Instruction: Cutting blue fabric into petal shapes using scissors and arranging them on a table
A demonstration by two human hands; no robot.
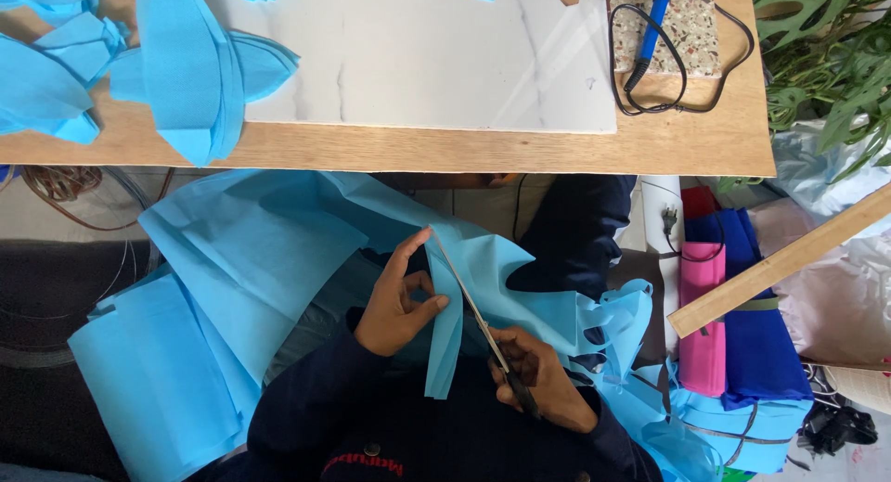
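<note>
My left hand (401,301) pinches a folded strip of light blue tissue paper (447,329) and holds it upright over my lap. My right hand (543,380) grips a pair of scissors (473,306), whose long blades run up along the paper's right edge toward its tip. A large loose sheet of the same blue paper (232,287) spreads over my lap to the left. Cut blue scraps (617,329) hang to the right of my right hand.
A wooden table (464,148) with a white marble-look board (418,55) lies ahead. Cut blue petal shapes (186,64) are stacked at its left. A blue corded tool (650,27) rests on a speckled tile. Pink and dark blue paper (733,306), a wooden slat (780,259) and plants lie right.
</note>
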